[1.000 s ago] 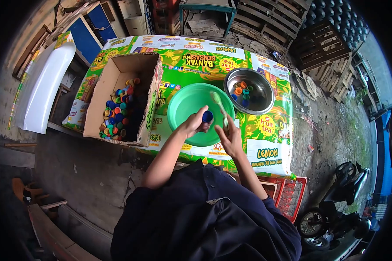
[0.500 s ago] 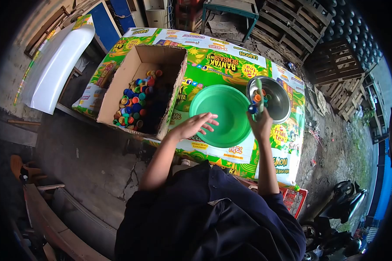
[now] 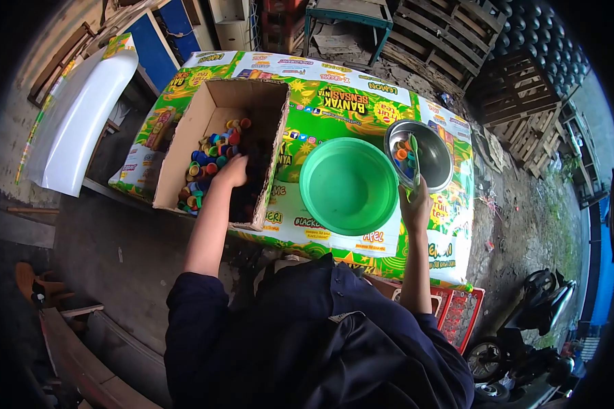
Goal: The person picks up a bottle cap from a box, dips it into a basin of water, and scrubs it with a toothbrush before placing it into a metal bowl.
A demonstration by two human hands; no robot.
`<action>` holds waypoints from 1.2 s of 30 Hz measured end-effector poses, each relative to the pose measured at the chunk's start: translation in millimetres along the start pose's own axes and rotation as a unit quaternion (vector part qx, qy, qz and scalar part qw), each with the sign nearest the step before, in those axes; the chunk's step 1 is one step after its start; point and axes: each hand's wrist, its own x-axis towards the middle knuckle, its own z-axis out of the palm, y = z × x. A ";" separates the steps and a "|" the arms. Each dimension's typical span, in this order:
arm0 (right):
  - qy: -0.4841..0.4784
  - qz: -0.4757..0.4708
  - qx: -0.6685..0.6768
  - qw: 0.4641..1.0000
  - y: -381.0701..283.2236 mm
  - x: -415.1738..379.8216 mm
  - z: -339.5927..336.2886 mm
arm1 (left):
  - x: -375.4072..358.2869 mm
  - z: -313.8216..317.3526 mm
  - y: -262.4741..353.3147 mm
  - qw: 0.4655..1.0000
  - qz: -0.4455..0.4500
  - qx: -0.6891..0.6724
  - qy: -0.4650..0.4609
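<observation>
My left hand [image 3: 232,172] is inside the cardboard box [image 3: 177,160], at the right side of a pile of colourful bottle caps [image 3: 215,151]; its fingertips are hidden. My right hand [image 3: 416,199] is closed on the handle of a pale green spoon [image 3: 417,160], beside the near rim of a steel bowl [image 3: 445,153]. The spoon reaches over that bowl, where several orange and blue caps [image 3: 402,154] lie. Between the hands stands a green basin [image 3: 349,185] with no caps visible in it.
The table has a bright printed cover [image 3: 334,105]. A red crate [image 3: 460,317] stands under its near right edge. Wooden pallets [image 3: 450,41] and a teal-framed table [image 3: 348,12] are behind, and a motorcycle [image 3: 525,334] is at the lower right.
My left hand has moved from above the green basin leftward into the box. My right hand has shifted slightly down, and the blue cap near the spoon has gone from beside my fingers.
</observation>
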 end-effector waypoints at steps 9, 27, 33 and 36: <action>-0.013 0.051 -0.006 0.999 2.2 -33.0 -10.0 | -2.4 0.3 -0.7 0.996 0.049 -0.073 0.013; -0.047 0.052 0.065 0.995 0.9 -52.7 -29.9 | -13.6 -5.4 210.4 0.945 0.205 -0.246 0.071; -0.058 0.050 0.062 0.995 7.1 -65.7 -38.5 | -11.1 59.9 231.4 0.964 0.216 -0.139 -0.072; -0.065 0.051 0.070 0.994 5.1 -67.2 -42.7 | -8.1 73.6 229.2 0.966 0.214 -0.126 -0.071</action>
